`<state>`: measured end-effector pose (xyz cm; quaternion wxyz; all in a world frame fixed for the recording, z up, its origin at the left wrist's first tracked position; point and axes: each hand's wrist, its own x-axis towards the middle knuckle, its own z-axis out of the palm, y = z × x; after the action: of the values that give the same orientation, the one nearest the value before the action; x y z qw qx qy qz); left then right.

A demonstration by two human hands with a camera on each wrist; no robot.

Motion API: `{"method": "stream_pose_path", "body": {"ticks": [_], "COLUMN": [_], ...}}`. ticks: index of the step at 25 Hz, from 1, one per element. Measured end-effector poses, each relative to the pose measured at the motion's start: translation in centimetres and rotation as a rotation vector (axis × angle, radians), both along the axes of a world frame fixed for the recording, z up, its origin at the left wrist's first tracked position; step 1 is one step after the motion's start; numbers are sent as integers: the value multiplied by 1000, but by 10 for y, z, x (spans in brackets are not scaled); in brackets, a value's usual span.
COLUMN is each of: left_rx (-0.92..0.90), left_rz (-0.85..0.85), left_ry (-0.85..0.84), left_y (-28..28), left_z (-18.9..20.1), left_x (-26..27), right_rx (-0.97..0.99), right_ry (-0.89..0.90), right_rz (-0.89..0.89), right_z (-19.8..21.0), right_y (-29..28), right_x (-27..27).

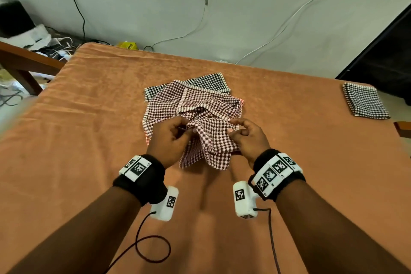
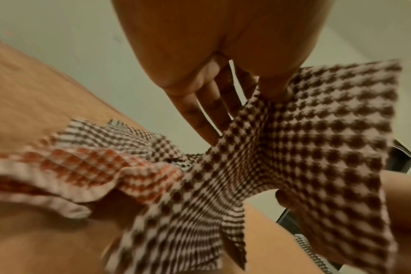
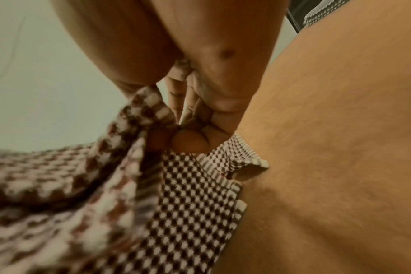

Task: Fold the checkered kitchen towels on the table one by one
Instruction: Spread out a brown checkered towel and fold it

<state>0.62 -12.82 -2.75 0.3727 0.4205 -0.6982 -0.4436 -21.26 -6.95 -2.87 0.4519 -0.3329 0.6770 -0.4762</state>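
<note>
A crumpled dark-red checkered towel (image 1: 209,140) hangs bunched between my two hands above the orange table cover (image 1: 89,140). My left hand (image 1: 171,138) pinches its left part, thumb against the cloth (image 2: 293,139). My right hand (image 1: 246,134) pinches its right part with curled fingers (image 3: 188,142). Behind it a red checkered towel (image 1: 195,102) lies rumpled in the middle of the table. A black checkered towel (image 1: 200,83) lies flat under that one. A folded black checkered towel (image 1: 364,101) sits at the far right.
The table's far edge meets a pale wall with hanging cables (image 1: 200,24). A yellow box (image 1: 128,45) lies beyond the far edge. A wooden bench (image 1: 29,60) with clutter stands to the left. Wrist-camera cords (image 1: 151,249) trail over the near table.
</note>
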Motion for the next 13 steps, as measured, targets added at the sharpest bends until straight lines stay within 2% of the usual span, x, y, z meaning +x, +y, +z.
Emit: {"method": "stream_pose_path", "body": {"ticks": [2,4,5,6,8,10,13], "left_rx": [40,-31,-72,-77,23,81,189], "left_rz": [-1,-88,-139,-193,-316,-422,-445], "left_ry": [9,-64,-114,-149,-213,-291,-277], "left_y": [8,14,17,19,26,27,20], "left_z": [0,-2,-4,-9,-18,-22,-26], "left_x": [-9,-6,-3,3,16,28,32], "right_rx": [48,75,88,122,186,234,318], "right_ry": [34,39,108,236,496,673,894], "right_rz": [7,54,87,127,199,275,402], "right_z": [-1,-6,-10,-15,-20,-26,-30], "right_y": [10,21,26,31,42,49,51], "right_x": [-1,2,3,4,10,14,13]}}
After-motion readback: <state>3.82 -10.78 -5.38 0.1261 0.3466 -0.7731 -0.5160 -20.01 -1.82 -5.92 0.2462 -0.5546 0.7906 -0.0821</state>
